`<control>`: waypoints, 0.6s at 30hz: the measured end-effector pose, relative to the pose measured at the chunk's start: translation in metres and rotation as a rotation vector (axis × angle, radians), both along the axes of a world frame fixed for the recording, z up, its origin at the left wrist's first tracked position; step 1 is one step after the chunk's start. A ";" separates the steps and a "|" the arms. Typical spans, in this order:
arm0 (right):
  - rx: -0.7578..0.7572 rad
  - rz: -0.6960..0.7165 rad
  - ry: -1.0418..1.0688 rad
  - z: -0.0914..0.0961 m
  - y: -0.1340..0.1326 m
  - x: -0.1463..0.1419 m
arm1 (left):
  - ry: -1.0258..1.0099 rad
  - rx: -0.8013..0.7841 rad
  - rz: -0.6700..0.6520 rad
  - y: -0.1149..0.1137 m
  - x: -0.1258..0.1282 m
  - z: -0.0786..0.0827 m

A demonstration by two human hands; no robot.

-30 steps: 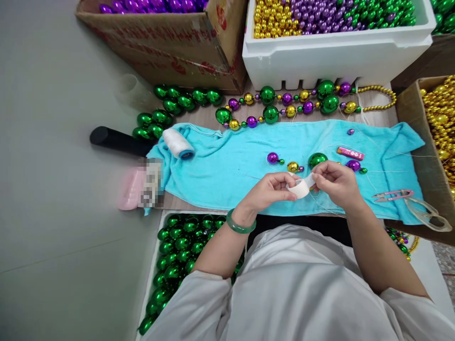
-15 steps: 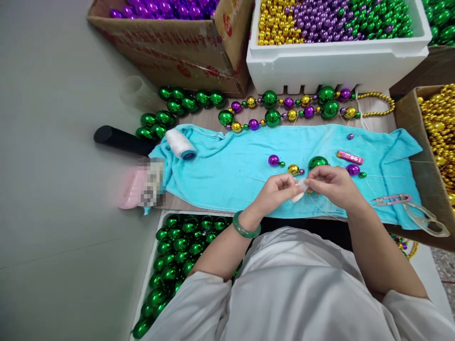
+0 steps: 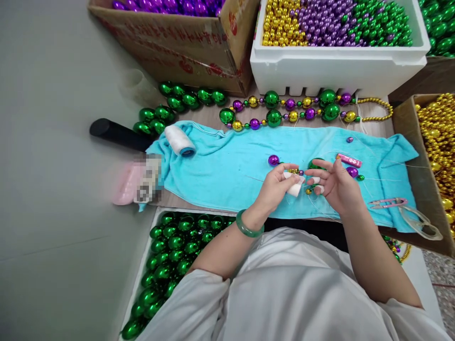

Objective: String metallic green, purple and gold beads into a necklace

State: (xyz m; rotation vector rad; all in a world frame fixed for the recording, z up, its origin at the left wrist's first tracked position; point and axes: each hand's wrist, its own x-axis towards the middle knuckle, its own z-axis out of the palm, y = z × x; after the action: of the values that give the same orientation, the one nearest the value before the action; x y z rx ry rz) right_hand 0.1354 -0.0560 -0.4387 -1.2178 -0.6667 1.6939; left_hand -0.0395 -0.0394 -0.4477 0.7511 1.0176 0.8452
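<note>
In the head view, a turquoise towel (image 3: 227,175) covers the worktop (image 3: 204,113). Foam box (image 3: 337,71): gold, purple and green beads (image 3: 323,23). Carton (image 3: 159,42): purple balls (image 3: 188,6). Left hand (image 3: 272,189) pinches white tape (image 3: 294,188) above the towel; right hand (image 3: 336,187), fingers spread, holds nothing.

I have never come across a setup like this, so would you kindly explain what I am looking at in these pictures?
There is no machine here, only a person's two bare hands. All the pictures come from one camera worn on that person's head, looking forward and down.

The left hand holds some white tape. The right hand is open, apart from it, with white wrapping on two fingers.

In front of the person lies a blue towel. On it are a spool of white thread, pink snips and several shiny beads. Beyond it lies a beaded strand, and behind that a white box of small beads.
</note>
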 end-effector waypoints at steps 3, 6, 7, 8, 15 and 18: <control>0.132 0.027 -0.212 -0.006 -0.004 -0.005 | 0.009 0.032 0.019 -0.001 0.002 0.002; 0.286 0.063 -0.420 -0.011 -0.008 -0.015 | 0.020 0.082 0.003 -0.004 0.005 0.005; 0.332 0.048 -0.459 -0.011 -0.008 -0.017 | 0.022 0.100 -0.005 -0.005 0.006 0.006; 0.371 0.019 -0.480 -0.011 -0.008 -0.020 | 0.021 0.113 -0.008 -0.006 0.007 0.007; 0.406 -0.124 -0.534 -0.006 -0.010 -0.023 | -0.054 0.054 -0.112 -0.006 0.009 0.003; 0.405 -0.149 -0.614 -0.004 -0.014 -0.025 | -0.035 0.029 -0.149 -0.005 0.008 0.000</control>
State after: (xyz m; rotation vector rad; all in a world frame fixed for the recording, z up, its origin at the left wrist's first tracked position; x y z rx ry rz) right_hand 0.1105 -0.0702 -0.4432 -1.4441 -1.1871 0.9817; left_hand -0.0319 -0.0443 -0.4473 0.8237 0.9084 0.7426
